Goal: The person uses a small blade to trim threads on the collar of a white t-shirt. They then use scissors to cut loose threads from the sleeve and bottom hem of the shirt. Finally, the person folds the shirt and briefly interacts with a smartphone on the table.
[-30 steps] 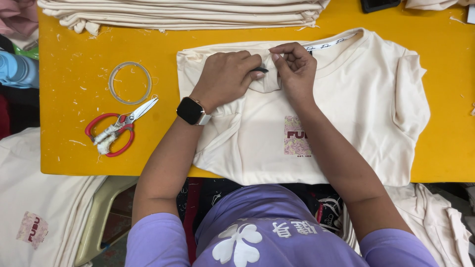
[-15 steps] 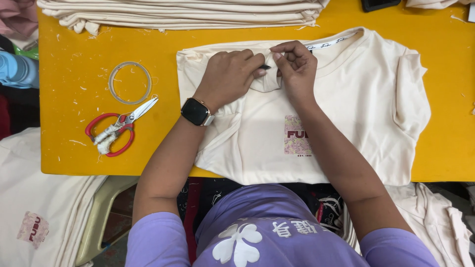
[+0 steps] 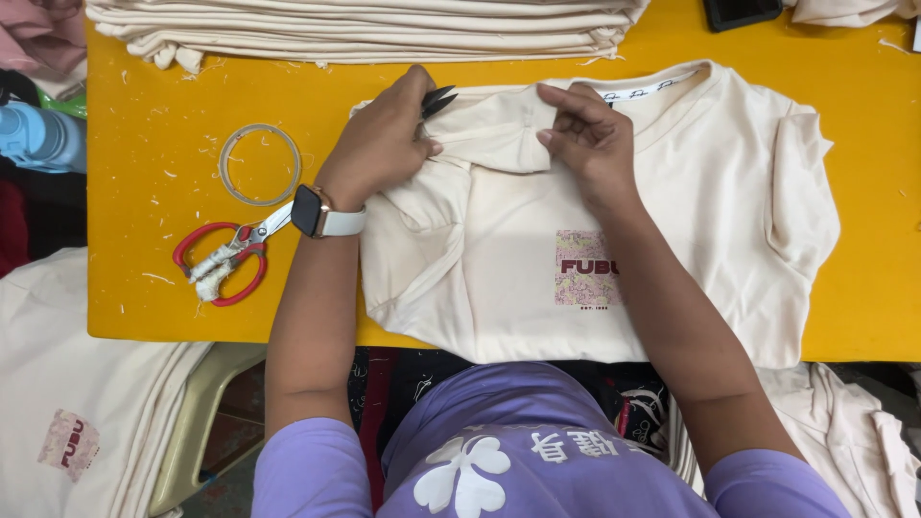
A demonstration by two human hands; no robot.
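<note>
The cream T-shirt (image 3: 499, 259) is lying spread flat on the yellow table (image 3: 144, 125), collar away from the person, its hem hanging just over the near edge. It looks light, soft and limp, likely to bunch and slide under the fingers, so it seems best pinched at a fold or seam near the neckline rather than lifted from the middle. The right hand (image 3: 590, 139) is pinching a raised fold of fabric just below the collar, fingers closed on it, wrist bent down. The left hand (image 3: 384, 144) is gripping small dark thread snips (image 3: 436, 99), blades pointing toward that fold, forearm reaching straight across the shirt with a smartwatch (image 3: 309, 211) on the wrist. Red-handled scissors (image 3: 225, 261) and a clear ring (image 3: 260, 164) are lying to the left, well apart; a stack of folded cream garments (image 3: 365, 29) is sitting along the far edge.
</note>
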